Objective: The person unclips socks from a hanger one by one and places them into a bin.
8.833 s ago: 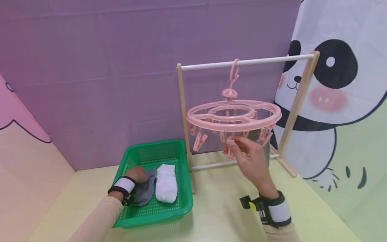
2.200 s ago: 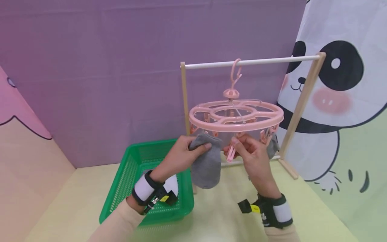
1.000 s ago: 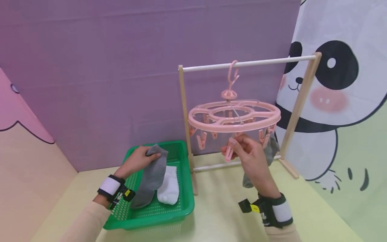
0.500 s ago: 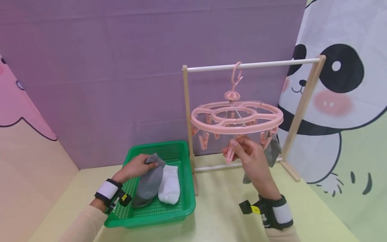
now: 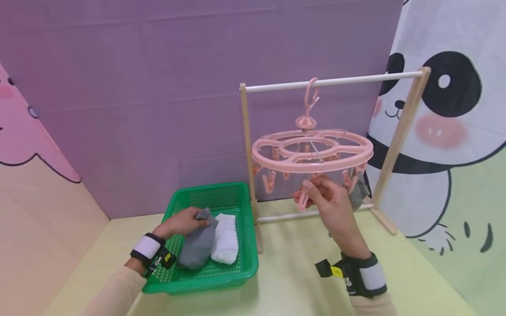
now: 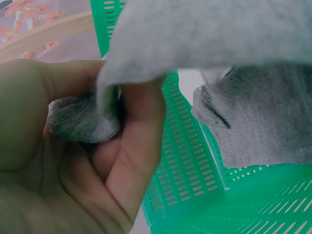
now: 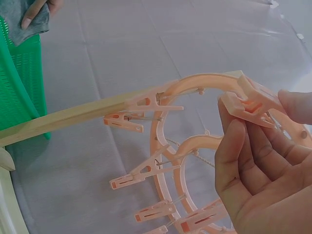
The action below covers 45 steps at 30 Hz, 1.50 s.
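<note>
My left hand (image 5: 183,221) pinches the cuff of a grey sock (image 5: 199,245) low over the green basket (image 5: 254,259). In the left wrist view the held sock (image 6: 204,34) passes between thumb and fingers, with a second grey sock (image 6: 268,117) lying in the basket beyond. A white sock (image 5: 225,241) lies to the right of the held one. Under the front rim of a round pink drying hanger (image 5: 312,166), my right hand (image 5: 332,206) pinches a pink clothespin (image 5: 303,199). Whether the clothespin's jaws [are] apart is hard to tell from the head view.
The hanger hooks over the white rail (image 5: 356,80) of a wooden-legged stand. Several other clothespins (image 5: 269,182) dangle around the ring. A grey sock (image 5: 358,193) hangs at the right, partly behind my right hand. A purple cloth (image 5: 158,131) backs the table.
My left hand brought a grey sock up beside the hanger, then went back left and lowered it into the basket. My right hand stays at the clothespin throughout.
</note>
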Motion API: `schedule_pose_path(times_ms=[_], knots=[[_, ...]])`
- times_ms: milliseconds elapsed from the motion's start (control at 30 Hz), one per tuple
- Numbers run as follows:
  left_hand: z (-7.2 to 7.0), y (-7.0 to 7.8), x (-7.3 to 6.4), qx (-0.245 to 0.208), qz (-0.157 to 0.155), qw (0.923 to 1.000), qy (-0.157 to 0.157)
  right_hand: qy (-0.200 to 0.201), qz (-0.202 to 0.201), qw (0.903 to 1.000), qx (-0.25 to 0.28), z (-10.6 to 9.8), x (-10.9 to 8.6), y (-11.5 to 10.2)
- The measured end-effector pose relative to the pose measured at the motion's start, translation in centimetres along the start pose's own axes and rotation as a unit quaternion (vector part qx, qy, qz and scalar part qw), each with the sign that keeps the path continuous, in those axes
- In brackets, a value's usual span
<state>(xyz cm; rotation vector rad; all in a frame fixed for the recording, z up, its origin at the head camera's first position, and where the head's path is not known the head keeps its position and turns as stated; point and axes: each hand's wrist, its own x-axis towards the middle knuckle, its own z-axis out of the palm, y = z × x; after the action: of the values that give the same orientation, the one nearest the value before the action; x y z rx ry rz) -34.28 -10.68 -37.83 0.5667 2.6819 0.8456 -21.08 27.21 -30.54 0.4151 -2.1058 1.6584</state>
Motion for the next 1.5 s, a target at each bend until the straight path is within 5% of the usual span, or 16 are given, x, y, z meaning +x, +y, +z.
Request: schedule_pose_path(times_ms=[233,500,833,1500], knots=[[0.1,-0.2,0.3,-0.003,-0.004,0.9998,-0.019,-0.001,0.001,1.0000,0.001,-0.2,0.0,0.0],[-0.8,-1.8,1.5,0.075,-0.022,0.9968,-0.016,0.007,-0.004,0.9999,0.011,-0.4,0.0,-0.3],[0.2,-2.5,2.5,0.156,-0.024,0.9874,-0.004,0.005,-0.006,0.9998,0.018,-0.3,0.0,-0.2],[0.9,-2.3,3.4,0.155,-0.021,0.9870,0.036,-0.009,0.015,0.9998,0.004,-0.5,0.1,-0.2]])
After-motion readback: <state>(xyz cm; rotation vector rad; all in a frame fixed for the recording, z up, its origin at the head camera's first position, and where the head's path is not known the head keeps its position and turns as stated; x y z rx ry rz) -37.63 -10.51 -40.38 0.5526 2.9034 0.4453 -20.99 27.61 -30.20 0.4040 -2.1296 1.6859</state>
